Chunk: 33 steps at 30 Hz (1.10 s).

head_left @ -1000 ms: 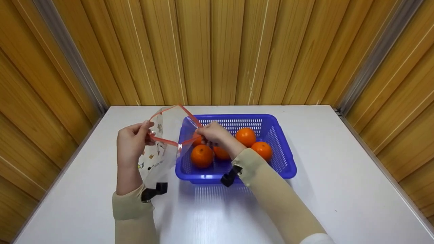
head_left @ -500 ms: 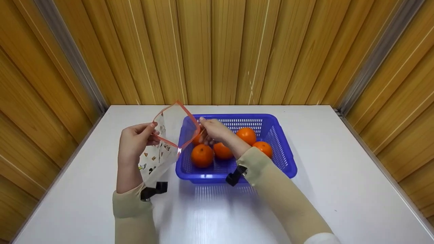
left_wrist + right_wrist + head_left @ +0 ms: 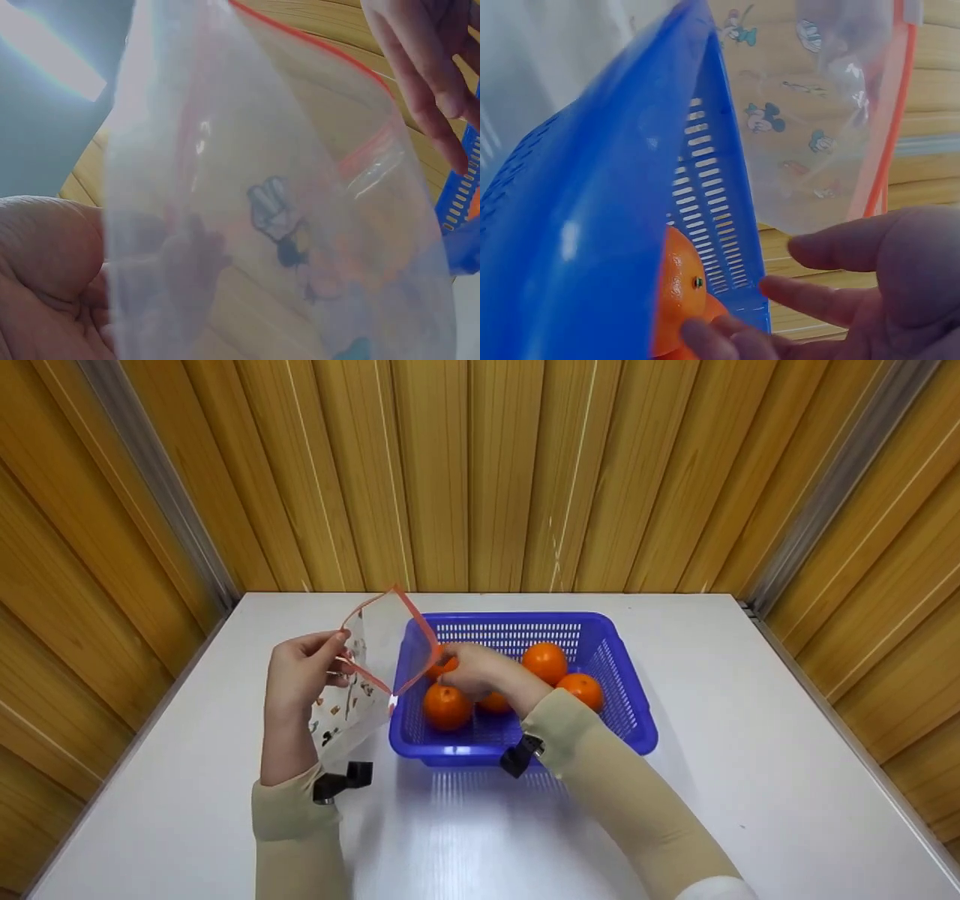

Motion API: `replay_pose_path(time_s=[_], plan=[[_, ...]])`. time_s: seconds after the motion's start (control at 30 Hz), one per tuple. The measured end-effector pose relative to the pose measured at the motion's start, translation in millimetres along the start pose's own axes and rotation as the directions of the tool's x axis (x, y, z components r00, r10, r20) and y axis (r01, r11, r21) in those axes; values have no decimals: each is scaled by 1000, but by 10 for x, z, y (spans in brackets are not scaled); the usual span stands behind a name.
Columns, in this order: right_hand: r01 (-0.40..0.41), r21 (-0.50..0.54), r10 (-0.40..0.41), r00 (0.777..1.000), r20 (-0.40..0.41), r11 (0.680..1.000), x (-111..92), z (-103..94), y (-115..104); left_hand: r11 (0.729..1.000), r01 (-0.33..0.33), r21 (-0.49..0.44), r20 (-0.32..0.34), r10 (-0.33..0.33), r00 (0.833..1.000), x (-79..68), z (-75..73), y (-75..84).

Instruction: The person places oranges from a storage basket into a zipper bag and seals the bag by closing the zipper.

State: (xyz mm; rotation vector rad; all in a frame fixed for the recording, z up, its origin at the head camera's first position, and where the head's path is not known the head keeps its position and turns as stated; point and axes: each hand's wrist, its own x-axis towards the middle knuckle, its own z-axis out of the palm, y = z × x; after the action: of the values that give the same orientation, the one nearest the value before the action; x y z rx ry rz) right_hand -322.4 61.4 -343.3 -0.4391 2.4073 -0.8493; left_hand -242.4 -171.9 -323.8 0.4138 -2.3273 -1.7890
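Observation:
My left hand (image 3: 300, 669) pinches the red rim of a clear zip bag (image 3: 356, 712) with small cartoon prints. The bag hangs left of the blue basket (image 3: 525, 751), its mouth held wide and turned toward the basket. My right hand (image 3: 480, 671) is inside the basket's left half, over the oranges. Its fingers are spread beside an orange (image 3: 679, 289) in the right wrist view, with the thumb apart from the forefinger. The back-left orange (image 3: 442, 667) is partly covered by this hand. Another orange (image 3: 448, 709) sits in front of it.
Two more oranges, one at the back (image 3: 544, 662) and one at the right (image 3: 582, 691), lie in the basket beyond my right wrist. The white table (image 3: 750, 750) ends at a wood-look panel wall (image 3: 495, 472). Side walls rise left and right.
My right hand has let go of the bag's red rim and moved down into the basket, among the oranges. My left hand keeps its pinch on the bag and has shifted slightly right.

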Motion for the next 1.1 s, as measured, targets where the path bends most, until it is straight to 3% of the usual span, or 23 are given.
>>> replay_pose_path(time_s=[0.1,0.33,0.43,0.63,0.93,1.1], plan=[[-17,-70,19,1000,23,997,-6,35,-18,1000,-1,-4,-4,1,1000,-1,8,9],[-84,-43,87,993,74,996,81,142,33,999,-33,-30,8,33,999,5,35,1],[-125,-91,133,987,90,988,131,213,56,999,-26,-27,17,26,1000,7,39,-8],[-83,-204,109,987,119,976,189,296,81,999,-19,-29,13,20,1000,9,24,-18],[-104,-49,109,987,114,993,176,266,84,999,4,-32,14,-3,1000,12,0,-13],[-70,55,63,992,111,996,109,182,105,999,-10,-49,17,11,1000,7,-7,-15]])
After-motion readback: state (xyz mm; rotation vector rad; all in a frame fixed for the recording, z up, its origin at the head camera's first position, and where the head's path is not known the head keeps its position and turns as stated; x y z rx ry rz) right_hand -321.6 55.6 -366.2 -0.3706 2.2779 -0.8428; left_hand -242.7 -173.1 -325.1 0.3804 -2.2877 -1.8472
